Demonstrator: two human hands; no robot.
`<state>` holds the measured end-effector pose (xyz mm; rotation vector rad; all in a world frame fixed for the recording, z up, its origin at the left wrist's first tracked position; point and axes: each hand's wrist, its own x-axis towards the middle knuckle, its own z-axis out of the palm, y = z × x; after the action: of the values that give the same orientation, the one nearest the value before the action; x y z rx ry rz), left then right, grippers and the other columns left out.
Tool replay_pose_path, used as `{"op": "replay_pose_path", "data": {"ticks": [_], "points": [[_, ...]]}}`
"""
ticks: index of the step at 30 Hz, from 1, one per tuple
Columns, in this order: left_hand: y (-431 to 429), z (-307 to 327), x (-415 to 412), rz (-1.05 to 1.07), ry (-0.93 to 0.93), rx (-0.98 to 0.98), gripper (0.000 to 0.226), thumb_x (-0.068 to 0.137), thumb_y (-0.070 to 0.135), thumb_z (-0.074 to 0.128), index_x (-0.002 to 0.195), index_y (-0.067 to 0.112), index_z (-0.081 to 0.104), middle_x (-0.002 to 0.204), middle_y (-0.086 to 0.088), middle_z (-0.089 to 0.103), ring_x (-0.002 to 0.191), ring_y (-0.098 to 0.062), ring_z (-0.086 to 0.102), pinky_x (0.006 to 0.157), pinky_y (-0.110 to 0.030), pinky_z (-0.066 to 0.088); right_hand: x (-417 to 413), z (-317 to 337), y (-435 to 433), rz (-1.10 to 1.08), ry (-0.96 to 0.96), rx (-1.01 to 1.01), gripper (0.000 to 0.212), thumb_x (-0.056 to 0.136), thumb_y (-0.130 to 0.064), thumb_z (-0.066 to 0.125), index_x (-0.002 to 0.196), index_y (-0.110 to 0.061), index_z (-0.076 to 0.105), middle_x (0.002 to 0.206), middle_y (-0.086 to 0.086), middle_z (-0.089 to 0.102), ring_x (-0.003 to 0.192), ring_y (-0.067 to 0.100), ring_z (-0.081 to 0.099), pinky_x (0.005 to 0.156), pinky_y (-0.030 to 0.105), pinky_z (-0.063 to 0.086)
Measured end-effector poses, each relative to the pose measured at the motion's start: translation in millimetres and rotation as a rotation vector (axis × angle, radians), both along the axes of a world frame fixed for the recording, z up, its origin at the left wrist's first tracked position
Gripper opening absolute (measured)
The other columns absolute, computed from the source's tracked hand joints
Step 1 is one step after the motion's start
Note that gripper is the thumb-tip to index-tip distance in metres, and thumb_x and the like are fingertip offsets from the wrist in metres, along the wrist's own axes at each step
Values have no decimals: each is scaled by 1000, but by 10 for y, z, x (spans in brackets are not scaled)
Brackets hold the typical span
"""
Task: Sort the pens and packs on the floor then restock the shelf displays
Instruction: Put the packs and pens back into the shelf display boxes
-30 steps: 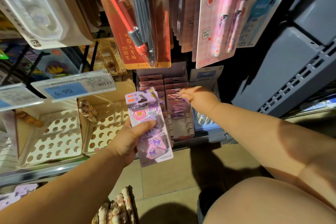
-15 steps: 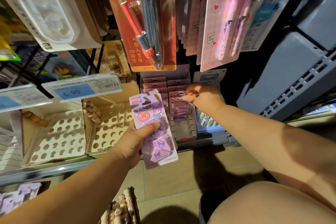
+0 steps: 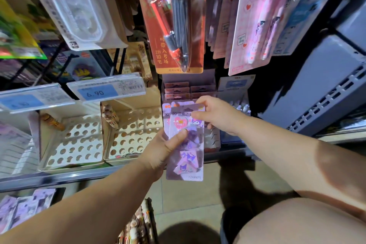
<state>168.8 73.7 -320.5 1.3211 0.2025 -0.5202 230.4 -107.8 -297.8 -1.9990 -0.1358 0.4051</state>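
- Nearest, at the bottom edge, a bundle of pens (image 3: 138, 226) lies on the floor, not yet sorted. Some loose packs (image 3: 23, 206) sit low on the left; I cannot tell whether they are on the floor or on a lower shelf. Both look like later work.
- The left hand (image 3: 158, 150) grips a stack of purple packs (image 3: 188, 164) by its left edge, fingers curled behind and thumb pressed on the front. The stack is upright, just in front of the shelf.
- The right hand (image 3: 215, 115) pinches the top right corner of the front pack (image 3: 186, 123), fingers closed on the card. The step looks like peeling one pack off to slot it in.
- To do this well, ease the left thumb as the right hand lifts. Then only one card slides free and its blister does not snag the one behind.
- Just behind, the display box (image 3: 190, 89) holds stepped rows of matching cards. Feed the pack bottom edge first into the nearest free slot, face out, header level with its neighbours.
- Above, hanging cards (image 3: 178, 25) droop close over the box, so come in low to avoid knocking them.
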Motion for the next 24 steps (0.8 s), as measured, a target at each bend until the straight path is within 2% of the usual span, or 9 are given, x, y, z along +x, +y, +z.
{"op": "replay_pose_path", "data": {"ticks": [3, 6, 9, 12, 14, 16, 19, 21, 24], "points": [[11, 6, -3, 78, 38, 57, 21, 91, 38, 62, 92, 18, 67, 90, -6, 76, 80, -27, 71, 71, -40, 57, 45, 45, -107, -27, 0, -25, 13, 95, -19, 59, 90, -25, 50, 75, -4, 49, 61, 9, 48, 50, 23, 43], [23, -9, 13, 149, 55, 34, 19, 97, 29, 54, 88, 17, 65, 81, -8, 73, 66, -25, 67, 61, -35, 56, 67, 117, -269, -150, -5, -47, 10, 95, -15, 60, 98, -22, 53, 79, -3, 51, 45, 1, 51, 46, 15, 41], [48, -40, 37, 196, 49, 56, 10, 94, 26, 60, 97, 19, 66, 84, -4, 76, 69, -23, 71, 70, -40, 58, 107, 140, -432, -169, -54, -146, 28, 96, -17, 58, 123, -22, 52, 105, 3, 54, 35, -2, 50, 47, 13, 44], [70, -82, 65, 197, 60, 59, 17, 93, 28, 62, 108, 21, 66, 95, -8, 76, 81, -27, 72, 77, -44, 58, 162, 165, -469, -158, -130, -222, 37, 98, -10, 54, 134, -13, 48, 113, 2, 52, 49, -7, 57, 47, 13, 46], [82, -98, 72, 210, 68, 55, 19, 92, 29, 62, 109, 20, 66, 96, -8, 76, 81, -27, 73, 72, -40, 57, 196, 150, -463, -210, -185, -290, 31, 98, -10, 53, 129, -13, 53, 106, 10, 55, 70, 9, 62, 64, 28, 57], [92, -115, 76, 225, 75, 50, 21, 92, 30, 62, 110, 19, 66, 95, -7, 76, 80, -26, 73, 69, -37, 56, 208, 101, -453, -229, -245, -363, 27, 96, -13, 55, 123, -15, 58, 101, 14, 59, 85, 31, 61, 76, 42, 57], [93, -110, 70, 229, 92, 24, 21, 93, 28, 61, 109, 14, 64, 87, -7, 76, 72, -25, 73, 59, -35, 57, 185, -19, -419, -255, -272, -398, 22, 96, -20, 55, 117, -15, 61, 94, 12, 59, 83, 34, 61, 70, 34, 50], [87, -98, 66, 233, 102, -7, 22, 94, 26, 59, 110, 12, 63, 86, -9, 75, 68, -24, 73, 54, -34, 57, 162, -61, -365, -255, -337, -508, 22, 96, -24, 55, 114, -12, 61, 87, 11, 54, 82, 34, 59, 69, 32, 43], [77, -106, 65, 248, 115, -34, 25, 94, 25, 59, 114, 11, 62, 89, -9, 75, 70, -25, 73, 54, -34, 57, 131, -69, -288, -210, -406, -557, 26, 97, -20, 56, 116, -4, 61, 99, 20, 63, 92, 34, 60, 73, 31, 39]]}}
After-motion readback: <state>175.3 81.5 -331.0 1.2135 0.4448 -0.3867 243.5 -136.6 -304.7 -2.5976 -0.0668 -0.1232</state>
